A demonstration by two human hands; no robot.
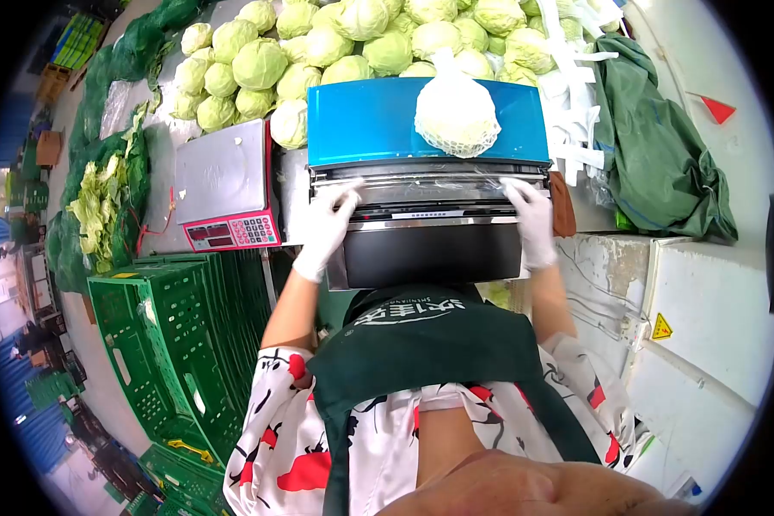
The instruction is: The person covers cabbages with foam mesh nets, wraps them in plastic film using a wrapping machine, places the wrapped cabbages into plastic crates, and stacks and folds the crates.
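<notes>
Viewed from my remote station through the head camera: the wearer's gloved hands at a film-wrapping machine. The left hand is at the left end of the slot, thumb and forefinger curled close together; the right hand bends its fingers over the opposite end. Transparent film lies between them; whether either hand grips it, I cannot tell. A cabbage in white netting rests on the machine's blue top, right of centre. Behind, I see loose cabbages heaped on the counter; to the left lies a red-framed scale.
</notes>
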